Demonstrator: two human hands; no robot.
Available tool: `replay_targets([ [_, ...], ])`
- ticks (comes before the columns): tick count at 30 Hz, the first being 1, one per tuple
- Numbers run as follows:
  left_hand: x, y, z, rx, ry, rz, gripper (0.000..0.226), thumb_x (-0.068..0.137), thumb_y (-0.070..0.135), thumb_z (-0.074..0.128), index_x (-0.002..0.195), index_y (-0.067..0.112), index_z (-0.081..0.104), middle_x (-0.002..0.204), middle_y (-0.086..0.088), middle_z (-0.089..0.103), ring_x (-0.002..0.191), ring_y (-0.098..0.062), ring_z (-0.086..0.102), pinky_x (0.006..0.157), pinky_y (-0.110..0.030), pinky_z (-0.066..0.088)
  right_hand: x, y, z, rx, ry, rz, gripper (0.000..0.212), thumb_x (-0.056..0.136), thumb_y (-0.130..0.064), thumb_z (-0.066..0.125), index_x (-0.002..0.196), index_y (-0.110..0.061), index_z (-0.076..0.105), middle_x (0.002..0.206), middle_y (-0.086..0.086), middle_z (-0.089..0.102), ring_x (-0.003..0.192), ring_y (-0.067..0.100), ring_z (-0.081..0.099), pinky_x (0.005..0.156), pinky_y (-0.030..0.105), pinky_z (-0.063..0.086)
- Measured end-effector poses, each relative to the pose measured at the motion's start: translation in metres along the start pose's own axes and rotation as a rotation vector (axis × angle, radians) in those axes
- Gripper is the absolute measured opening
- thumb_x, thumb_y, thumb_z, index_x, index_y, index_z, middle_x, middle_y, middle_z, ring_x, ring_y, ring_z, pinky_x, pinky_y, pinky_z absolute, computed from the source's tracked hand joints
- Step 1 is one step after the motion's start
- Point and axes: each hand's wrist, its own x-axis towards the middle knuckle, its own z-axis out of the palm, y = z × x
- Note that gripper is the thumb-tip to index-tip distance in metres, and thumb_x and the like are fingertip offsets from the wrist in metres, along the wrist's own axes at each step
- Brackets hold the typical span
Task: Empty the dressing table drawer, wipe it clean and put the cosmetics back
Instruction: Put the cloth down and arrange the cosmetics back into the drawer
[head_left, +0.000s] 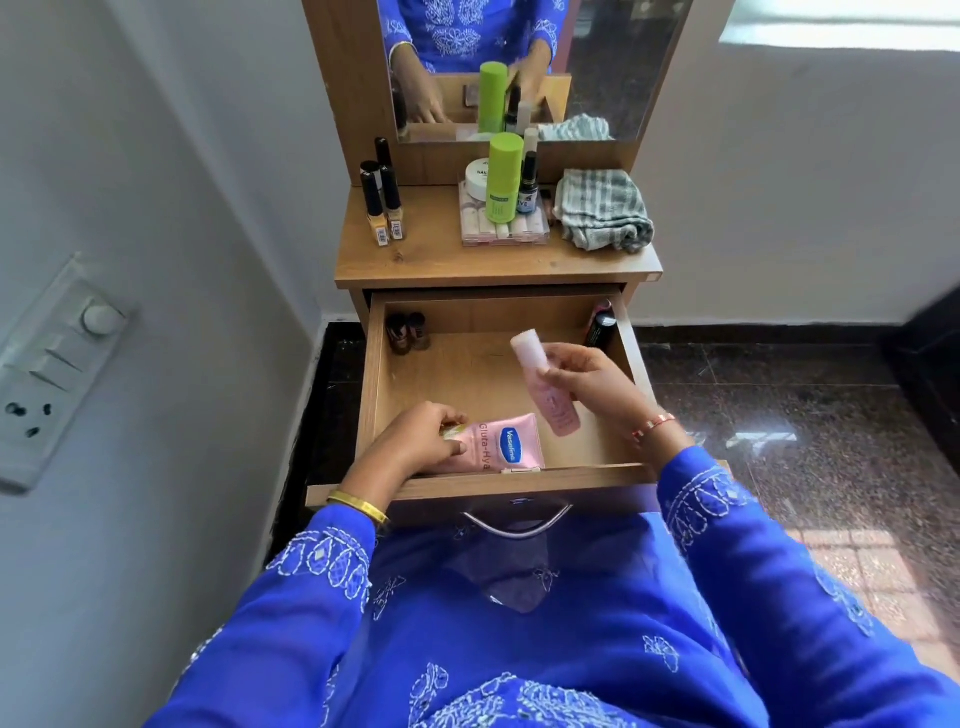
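Open wooden drawer (374, 395); left hand (415, 441) grips pink Vaseline tube (506, 444) at 7 o'clock; right hand (592, 382) holds pink plastic bottle (545, 395), tilted, above centre.

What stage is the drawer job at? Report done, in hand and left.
Done, by the look of it: the striped cloth lies set aside on the tabletop, and the drawer floor is mostly bare. Emptying or refilling cannot be told.
In hand: the left hand grips the Vaseline tube at the front; the right hand holds a pink bottle over the drawer.
Left: the green bottle and nail polishes stand on top.
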Motion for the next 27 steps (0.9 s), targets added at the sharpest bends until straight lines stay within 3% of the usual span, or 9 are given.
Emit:
replay_targets([
  [2, -0.001, -0.001, -0.001, 0.011, -0.024, 0.027, 0.043, 0.082, 0.012, 0.065, 0.125, 0.016, 0.056, 0.124, -0.002, 0.061, 0.109, -0.015, 0.057, 0.094, -0.026, 0.043, 0.000, 0.002, -0.009, -0.409, -0.136, -0.001, 0.029, 0.092, -0.003, 0.050, 0.119, -0.008, 0.058, 0.094, 0.001, 0.060, 0.083, 0.011, 0.056, 0.072, 0.019, 0.045],
  [4, -0.001, -0.001, -0.002, 0.011, -0.033, 0.030, 0.044, 0.082, 0.011, 0.065, 0.124, 0.017, 0.057, 0.123, -0.002, 0.061, 0.107, -0.015, 0.057, 0.092, -0.025, 0.043, 0.002, 0.010, -0.015, -0.694, -0.217, 0.005, 0.031, 0.086, -0.004, 0.057, 0.116, -0.007, 0.062, 0.099, 0.005, 0.063, 0.085, 0.013, 0.054, 0.065, 0.017, 0.040],
  [6, -0.002, -0.001, -0.002, 0.021, -0.030, 0.024, 0.045, 0.082, 0.011, 0.065, 0.125, 0.018, 0.055, 0.124, -0.001, 0.060, 0.108, -0.015, 0.057, 0.091, -0.027, 0.044, 0.002, 0.015, -0.016, -0.795, -0.253, 0.053, 0.031, 0.082, -0.003, 0.059, 0.113, -0.009, 0.064, 0.105, 0.012, 0.067, 0.084, 0.017, 0.056, 0.061, 0.017, 0.038],
  [8, -0.002, -0.001, -0.001, 0.026, -0.028, 0.020, 0.046, 0.083, 0.012, 0.065, 0.127, 0.019, 0.054, 0.126, -0.001, 0.059, 0.109, -0.015, 0.056, 0.092, -0.028, 0.046, 0.000, 0.017, -0.015, -0.868, -0.292, 0.101, 0.031, 0.082, -0.004, 0.058, 0.112, -0.010, 0.063, 0.109, 0.015, 0.066, 0.089, 0.024, 0.059, 0.066, 0.021, 0.039],
  [12, -0.003, 0.000, 0.000, 0.006, -0.024, 0.002, 0.046, 0.083, 0.013, 0.065, 0.127, 0.020, 0.053, 0.126, 0.000, 0.059, 0.107, -0.013, 0.056, 0.092, -0.032, 0.050, -0.002, 0.020, -0.008, -0.938, -0.348, 0.190, 0.035, 0.081, -0.001, 0.052, 0.112, -0.011, 0.066, 0.111, 0.009, 0.067, 0.090, 0.020, 0.056, 0.070, 0.022, 0.041],
  [18, -0.004, 0.000, 0.000, -0.008, 0.007, 0.020, 0.041, 0.084, 0.016, 0.064, 0.124, 0.020, 0.055, 0.124, 0.000, 0.058, 0.101, -0.009, 0.052, 0.087, -0.031, 0.052, -0.001, 0.025, -0.001, -0.960, -0.298, 0.246, 0.036, 0.083, -0.004, 0.050, 0.115, -0.012, 0.064, 0.115, 0.010, 0.065, 0.099, 0.024, 0.059, 0.075, 0.022, 0.040],
  [21, -0.006, 0.002, 0.000, -0.012, 0.016, 0.037, 0.038, 0.086, 0.018, 0.062, 0.123, 0.019, 0.056, 0.123, 0.000, 0.059, 0.101, -0.010, 0.052, 0.088, -0.033, 0.052, -0.002, 0.027, -0.002, -0.943, -0.246, 0.211, 0.031, 0.085, -0.008, 0.052, 0.115, -0.009, 0.060, 0.118, 0.012, 0.061, 0.106, 0.027, 0.056, 0.084, 0.029, 0.043],
  [27, -0.008, 0.004, 0.000, -0.050, 0.025, 0.048, 0.034, 0.088, 0.022, 0.059, 0.122, 0.019, 0.056, 0.118, 0.000, 0.060, 0.104, -0.012, 0.054, 0.085, -0.034, 0.054, -0.003, 0.027, -0.001, -0.970, -0.221, 0.140, 0.024, 0.088, -0.011, 0.052, 0.106, -0.004, 0.067, 0.112, 0.012, 0.067, 0.105, 0.028, 0.059, 0.086, 0.027, 0.043],
])
